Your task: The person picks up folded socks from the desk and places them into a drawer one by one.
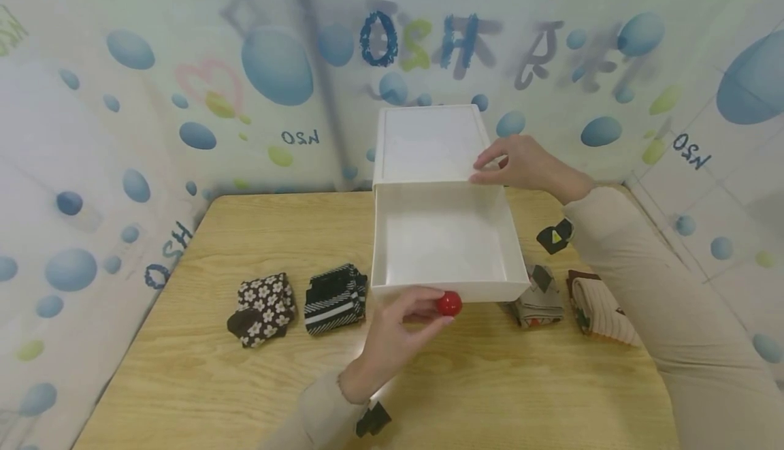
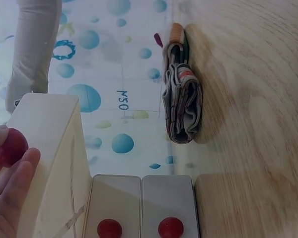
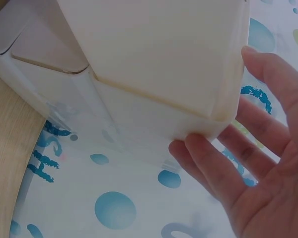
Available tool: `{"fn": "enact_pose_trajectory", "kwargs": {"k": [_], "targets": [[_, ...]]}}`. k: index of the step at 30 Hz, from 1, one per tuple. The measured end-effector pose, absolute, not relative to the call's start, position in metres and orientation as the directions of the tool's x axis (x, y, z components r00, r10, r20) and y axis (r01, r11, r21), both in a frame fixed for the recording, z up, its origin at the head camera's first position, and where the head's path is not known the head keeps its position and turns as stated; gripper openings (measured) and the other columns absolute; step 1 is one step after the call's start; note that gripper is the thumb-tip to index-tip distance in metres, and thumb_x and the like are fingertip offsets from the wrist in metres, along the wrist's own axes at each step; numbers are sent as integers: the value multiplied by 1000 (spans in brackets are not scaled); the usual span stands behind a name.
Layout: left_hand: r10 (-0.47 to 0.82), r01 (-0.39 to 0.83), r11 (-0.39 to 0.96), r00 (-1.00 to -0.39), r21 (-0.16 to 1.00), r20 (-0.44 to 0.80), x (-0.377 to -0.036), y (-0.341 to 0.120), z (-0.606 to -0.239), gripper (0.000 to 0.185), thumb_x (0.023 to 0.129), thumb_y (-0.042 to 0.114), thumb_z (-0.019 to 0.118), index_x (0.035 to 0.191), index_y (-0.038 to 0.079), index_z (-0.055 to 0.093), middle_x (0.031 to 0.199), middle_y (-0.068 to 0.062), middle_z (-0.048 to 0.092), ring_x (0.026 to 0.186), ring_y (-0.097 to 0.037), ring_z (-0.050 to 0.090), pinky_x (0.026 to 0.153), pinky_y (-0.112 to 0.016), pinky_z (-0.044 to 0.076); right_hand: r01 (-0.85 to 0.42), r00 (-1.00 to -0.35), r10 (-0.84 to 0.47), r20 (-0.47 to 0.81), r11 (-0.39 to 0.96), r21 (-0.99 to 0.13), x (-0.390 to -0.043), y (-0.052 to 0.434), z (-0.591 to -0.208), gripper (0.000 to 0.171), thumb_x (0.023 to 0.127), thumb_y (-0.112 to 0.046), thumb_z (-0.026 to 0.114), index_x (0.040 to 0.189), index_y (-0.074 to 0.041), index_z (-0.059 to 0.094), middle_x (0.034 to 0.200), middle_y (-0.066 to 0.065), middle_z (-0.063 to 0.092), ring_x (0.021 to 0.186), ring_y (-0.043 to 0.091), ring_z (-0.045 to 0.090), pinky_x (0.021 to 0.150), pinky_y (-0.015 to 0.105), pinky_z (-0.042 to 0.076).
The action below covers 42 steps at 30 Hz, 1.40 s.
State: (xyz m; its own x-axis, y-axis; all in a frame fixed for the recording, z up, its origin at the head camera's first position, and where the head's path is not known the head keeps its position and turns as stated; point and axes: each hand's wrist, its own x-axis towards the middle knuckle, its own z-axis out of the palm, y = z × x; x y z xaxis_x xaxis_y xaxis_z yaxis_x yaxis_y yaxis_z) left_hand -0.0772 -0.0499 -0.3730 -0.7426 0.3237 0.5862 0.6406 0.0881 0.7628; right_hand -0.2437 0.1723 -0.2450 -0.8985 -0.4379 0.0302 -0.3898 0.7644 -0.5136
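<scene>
Left hand (image 1: 395, 338) pinches red knob (image 1: 450, 303), right hand (image 1: 527, 164) grips white drawer unit (image 1: 429, 143); woodgrain table (image 1: 514, 382) lower frame, bubble-print wall (image 1: 343, 86) upper.

Four folded, patterned cloth bundles (image 1: 263, 303) (image 1: 335, 300) (image 1: 539, 303) (image 1: 603, 307), three white rectangular drawers (image 1: 441, 239) (image 2: 115, 198) (image 2: 169, 198)
Three glossy red round knobs (image 1: 450, 303) (image 2: 110, 229) (image 2: 171, 228), one per drawer; one boxy white cabinet (image 1: 431, 142); one pale wood-grained table (image 1: 275, 382); two bare hands (image 1: 395, 334) (image 1: 527, 162).

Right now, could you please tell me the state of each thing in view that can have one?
Top drawer: pulled open
Middle drawer: shut
Bottom drawer: shut
Top drawer's red knob: pinched by the left hand
White cabinet: held at one corner by the right hand
Flowered socks: folded
Black striped socks: folded
Grey socks: folded
Cream socks: folded
</scene>
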Motion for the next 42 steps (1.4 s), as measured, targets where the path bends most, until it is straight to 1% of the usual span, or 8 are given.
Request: {"fn": "enact_pose_trajectory", "kwargs": {"k": [6, 15, 22, 28, 33, 36, 38, 42], "targets": [[330, 649, 111, -738, 752, 588, -77, -52, -374, 32, 72, -4, 69, 101, -1, 57, 91, -16, 64, 71, -18, 64, 63, -20, 52, -382, -900, -434, 22, 767, -516, -244, 172, -245, 37, 79, -28, 66, 103, 0, 64, 114, 18, 54, 97, 37, 54, 78, 45, 48], [383, 746, 148, -649, 650, 658, -76, -64, -366, 34, 74, -3, 67, 106, -2, 57, 96, -14, 64, 75, -15, 64, 64, -16, 51, -360, -908, -419, 8, 770, -527, -244, 172, -245, 38, 79, -29, 66, 104, 0, 64, 115, 18, 54, 99, 37, 53, 79, 46, 47], [351, 834, 344, -540, 431, 765, -75, -92, -360, 24, 78, 18, 67, 97, 3, 64, 77, -4, 68, 63, -10, 63, 58, -14, 50, -366, -906, -423, 12, 769, -524, -244, 172, -245, 36, 79, -27, 67, 104, 0, 64, 114, 17, 54, 98, 36, 53, 78, 44, 48], [398, 850, 300, -524, 433, 753, -75, -125, -354, 22, 80, 15, 65, 97, 1, 63, 79, -7, 67, 63, -11, 63, 61, -16, 51, -362, -907, -422, 8, 768, -528, -244, 173, -244, 36, 79, -27, 67, 104, -1, 64, 114, 17, 54, 99, 36, 53, 79, 45, 47], [414, 825, 364, -559, 433, 718, -81, -160, -356, 25, 83, 20, 62, 99, 1, 63, 80, -8, 66, 61, -10, 61, 55, -13, 49, -370, -904, -428, 13, 765, -527, -244, 172, -244, 37, 79, -28, 66, 104, 0, 64, 114, 18, 54, 98, 37, 53, 79, 45, 47], [388, 782, 433, -611, 449, 690, -84, -181, -357, 26, 83, 19, 63, 101, 1, 62, 80, -8, 67, 60, -9, 60, 51, -13, 48, -366, -905, -426, 7, 769, -525, -244, 173, -244, 36, 80, -27, 66, 104, 0, 64, 114, 17, 54, 98, 36, 53, 78, 45, 48], [365, 741, 468, -658, 481, 658, -85, -192, -357, 26, 79, 9, 67, 103, 1, 62, 81, -7, 67, 60, -9, 60, 52, -13, 48, -365, -905, -424, 6, 770, -524, -243, 172, -244, 36, 80, -27, 66, 105, 0, 63, 114, 17, 54, 98, 36, 54, 78, 45, 48], [323, 672, 533, -724, 515, 610, -88, -213, -359, 45, 66, -9, 71, 108, 1, 59, 85, -7, 66, 64, -8, 60, 54, -12, 47, -364, -906, -424, 6, 771, -522, -243, 172, -244, 37, 80, -28, 66, 105, -1, 64, 115, 17, 54, 98, 36, 54, 78, 44, 48]]}}
